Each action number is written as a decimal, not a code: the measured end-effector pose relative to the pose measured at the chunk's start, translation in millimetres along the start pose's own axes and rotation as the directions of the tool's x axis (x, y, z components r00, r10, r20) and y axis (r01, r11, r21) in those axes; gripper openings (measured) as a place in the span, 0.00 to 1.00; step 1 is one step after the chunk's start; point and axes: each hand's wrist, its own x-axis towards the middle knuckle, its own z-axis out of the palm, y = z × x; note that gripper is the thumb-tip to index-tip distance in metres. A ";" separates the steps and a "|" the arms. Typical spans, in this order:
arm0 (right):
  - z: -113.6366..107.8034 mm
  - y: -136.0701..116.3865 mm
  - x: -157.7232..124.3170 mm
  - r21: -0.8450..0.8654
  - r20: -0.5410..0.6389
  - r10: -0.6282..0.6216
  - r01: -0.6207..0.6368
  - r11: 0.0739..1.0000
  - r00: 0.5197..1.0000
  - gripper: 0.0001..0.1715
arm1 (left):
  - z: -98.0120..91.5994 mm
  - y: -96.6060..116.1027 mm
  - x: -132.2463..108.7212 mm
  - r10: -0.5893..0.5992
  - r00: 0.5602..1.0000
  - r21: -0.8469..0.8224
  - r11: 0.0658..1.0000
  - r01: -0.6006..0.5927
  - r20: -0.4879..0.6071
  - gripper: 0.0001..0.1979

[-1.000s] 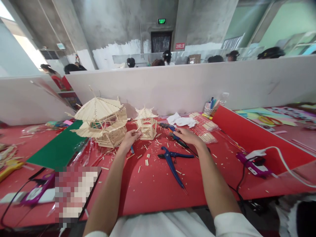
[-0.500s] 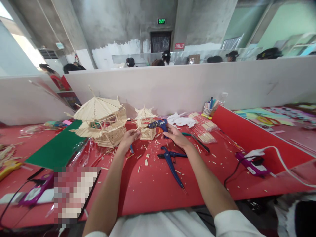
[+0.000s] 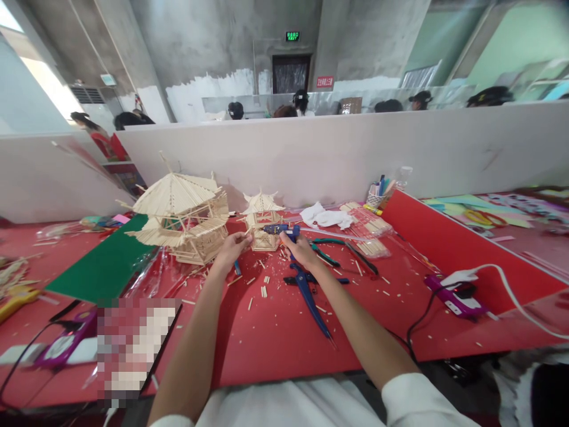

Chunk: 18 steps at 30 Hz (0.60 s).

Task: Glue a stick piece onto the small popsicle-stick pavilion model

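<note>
The small stick pavilion (image 3: 263, 222) stands at the far middle of the red table (image 3: 275, 344), roof on and lattice walls up, so its build looks well along; loose stick offcuts (image 3: 264, 290) scattered in front suggest trimming and gluing are not finished. The left hand (image 3: 233, 249) has its fingers drawn together at the pavilion's near left corner; whether they pinch a stick is too small to tell. The right hand (image 3: 299, 249) is wrapped around a blue glue gun (image 3: 281, 229), nozzle pointed left at the pavilion's near face. Just left stands a large stick pavilion (image 3: 182, 216), seemingly complete, close enough to crowd the left wrist. Blue pliers (image 3: 309, 290) lie near the right forearm, and stick bundles (image 3: 371, 231) sit to the right. The white partition (image 3: 355, 154) closes the far side; open room lies on the near table.
</note>
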 end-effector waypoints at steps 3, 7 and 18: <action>2.6 1.7 0.1 -0.051 0.012 0.002 -0.002 0.999 1.000 0.31 | -0.5 -1.3 1.1 0.008 1.000 -0.009 1.000 -0.008 0.014 0.25; 5.3 1.4 -0.2 -0.063 0.030 -0.004 0.006 0.998 1.000 0.31 | -1.0 -3.3 2.7 0.009 1.000 -0.027 1.000 -0.009 0.002 0.24; 9.8 -3.8 -1.2 -0.127 0.029 -0.013 0.016 0.992 0.999 0.31 | -0.3 -3.3 4.3 0.023 1.000 -0.014 1.000 -0.023 -0.004 0.27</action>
